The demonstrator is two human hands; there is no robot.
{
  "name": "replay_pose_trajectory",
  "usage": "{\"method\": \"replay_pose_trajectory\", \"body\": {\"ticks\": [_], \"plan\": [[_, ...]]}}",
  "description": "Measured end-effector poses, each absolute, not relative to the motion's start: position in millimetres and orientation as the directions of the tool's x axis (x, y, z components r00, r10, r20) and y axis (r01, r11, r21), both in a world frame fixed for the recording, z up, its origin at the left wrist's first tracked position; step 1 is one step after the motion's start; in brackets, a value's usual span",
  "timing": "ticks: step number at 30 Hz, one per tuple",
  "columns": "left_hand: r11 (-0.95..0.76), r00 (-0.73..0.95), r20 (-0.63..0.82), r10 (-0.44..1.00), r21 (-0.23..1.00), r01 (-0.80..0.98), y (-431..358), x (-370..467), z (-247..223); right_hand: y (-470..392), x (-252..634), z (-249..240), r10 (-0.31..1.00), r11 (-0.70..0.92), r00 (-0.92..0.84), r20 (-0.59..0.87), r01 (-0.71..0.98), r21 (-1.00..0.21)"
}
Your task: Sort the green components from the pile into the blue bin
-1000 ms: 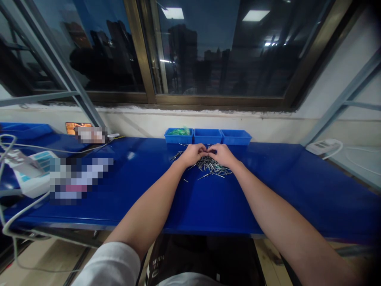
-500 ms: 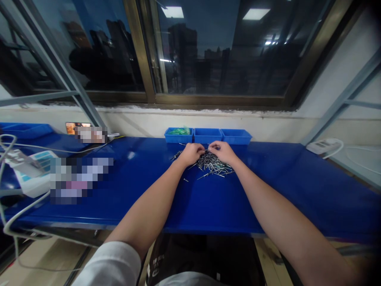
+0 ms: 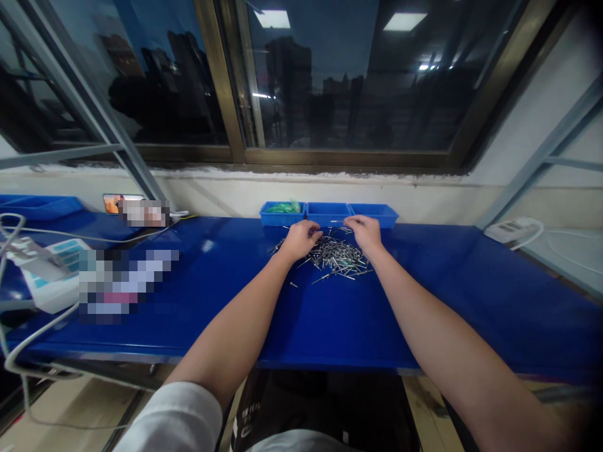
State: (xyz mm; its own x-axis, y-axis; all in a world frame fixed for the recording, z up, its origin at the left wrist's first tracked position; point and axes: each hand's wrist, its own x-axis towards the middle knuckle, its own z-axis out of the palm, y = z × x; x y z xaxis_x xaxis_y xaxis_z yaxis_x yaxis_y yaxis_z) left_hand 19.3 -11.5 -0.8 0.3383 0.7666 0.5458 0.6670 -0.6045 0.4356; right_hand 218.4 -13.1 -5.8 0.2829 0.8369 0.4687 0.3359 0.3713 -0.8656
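metal pin pile (image 3: 336, 257) lay on the bench (image 3: 330, 326), axes mixed, nearside of the fingers. left hand (image 3: 300, 240) was nearer, at its far-left edge; right hand (image 3: 367, 233) was by the middle bin (image 3: 328, 214). both curled, couldn't tell if pinching.

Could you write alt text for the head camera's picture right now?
A person's left hand and right hand work at a pile of thin metal pins on a blue table; three blue bins stand behind, below a dark window.

Blue table (image 3: 330, 326), heaped metal pins (image 3: 338, 257), blue bins (image 3: 325, 217) behind
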Motion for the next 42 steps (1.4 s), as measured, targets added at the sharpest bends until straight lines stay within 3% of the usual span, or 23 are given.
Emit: {"method": "replay_pose_trajectory", "body": {"ticks": [3,7,12,19,23,28,33,36,42], "plan": [[-0.578,0.261,0.585,0.768,0.456,0.677,-9,14,2,-5,232,-7,0.749,0.326,0.455,0.482,0.379,-0.866],[-0.537,0.161,0.613,0.773,0.498,0.681,-3,6,4,5,253,-14,0.699,0.249,0.549,0.458,0.415,-0.875],[-0.477,0.088,0.6,0.795,0.529,0.702,1,-1,4,8,264,-18,0.752,0.189,0.489,0.442,0.482,-0.855],[-0.353,-0.045,0.51,0.859,0.654,0.669,0,-24,24,-8,254,-11,0.723,0.193,0.374,0.581,0.698,-0.689],[-0.226,-0.035,0.343,0.939,0.689,0.689,3,-45,25,-16,253,-18,0.803,0.024,0.44,0.402,0.649,-0.76],[-0.16,0.119,0.109,0.987,0.557,0.815,-13,-81,0,-20,250,-24,0.904,-0.083,0.364,0.225,0.664,-0.743],[-0.397,0.402,0.038,0.915,0.265,0.879,-63,-105,-16,-26,244,-17,0.96,-0.124,0.264,0.087,0.686,-0.717],[-0.479,0.478,0.04,0.877,0.134,0.867,-82,-102,-21,-39,241,-14,0.982,-0.08,0.178,0.066,0.705,-0.705],[-0.387,0.379,0.085,0.922,0.146,0.91,-68,-65,-29,-79,227,-18,0.998,0.049,-0.021,0.054,0.808,-0.587]]}}
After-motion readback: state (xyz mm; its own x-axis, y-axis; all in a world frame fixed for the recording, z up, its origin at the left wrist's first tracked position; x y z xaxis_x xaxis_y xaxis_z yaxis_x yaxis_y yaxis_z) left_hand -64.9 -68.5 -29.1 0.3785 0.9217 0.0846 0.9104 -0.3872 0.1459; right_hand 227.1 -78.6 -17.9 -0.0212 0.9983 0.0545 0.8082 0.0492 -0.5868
